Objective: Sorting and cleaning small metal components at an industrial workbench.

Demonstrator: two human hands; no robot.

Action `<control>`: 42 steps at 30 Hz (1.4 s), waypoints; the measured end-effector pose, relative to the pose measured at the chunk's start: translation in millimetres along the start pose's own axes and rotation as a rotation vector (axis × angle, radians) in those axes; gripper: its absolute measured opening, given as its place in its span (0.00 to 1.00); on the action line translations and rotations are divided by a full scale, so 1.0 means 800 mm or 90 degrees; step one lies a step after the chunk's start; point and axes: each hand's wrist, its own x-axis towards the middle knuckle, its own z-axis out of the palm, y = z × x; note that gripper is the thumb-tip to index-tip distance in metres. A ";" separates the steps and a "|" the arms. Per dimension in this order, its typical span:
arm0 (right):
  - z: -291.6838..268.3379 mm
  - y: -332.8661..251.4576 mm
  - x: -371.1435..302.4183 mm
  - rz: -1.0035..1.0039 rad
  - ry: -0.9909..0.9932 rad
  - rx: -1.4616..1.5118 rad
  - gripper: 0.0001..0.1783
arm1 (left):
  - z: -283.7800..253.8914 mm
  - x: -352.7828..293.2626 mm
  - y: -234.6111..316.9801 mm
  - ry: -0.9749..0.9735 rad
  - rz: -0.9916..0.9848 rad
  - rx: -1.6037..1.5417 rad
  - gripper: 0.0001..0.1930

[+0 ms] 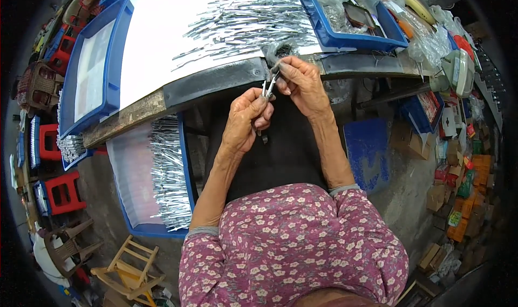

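Over the table's front edge, my left hand (242,118) is closed around a few thin silvery metal strips (266,89), their ends sticking up past the thumb. My right hand (306,84) is just beside it, thumb and fingers pinched at the upper ends of the strips. What those fingertips hold is too small to make out. Right behind them a clear plastic bag (270,52) with small dark parts (283,50) sits at the edge. A wide spread of similar metal strips (251,24) lies farther back on the white tabletop (148,40).
A blue tray (112,59) stands at the table's left, and a blue bin (356,40) of plastic bags at its right. Below the table, left of my lap, another blue tray (139,230) holds many metal strips. A wooden stool (132,266) and red stools (65,192) are on the left floor.
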 end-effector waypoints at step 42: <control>0.015 0.009 -0.026 -0.065 0.043 -0.271 0.08 | -0.005 -0.005 -0.007 0.005 -0.048 0.006 0.06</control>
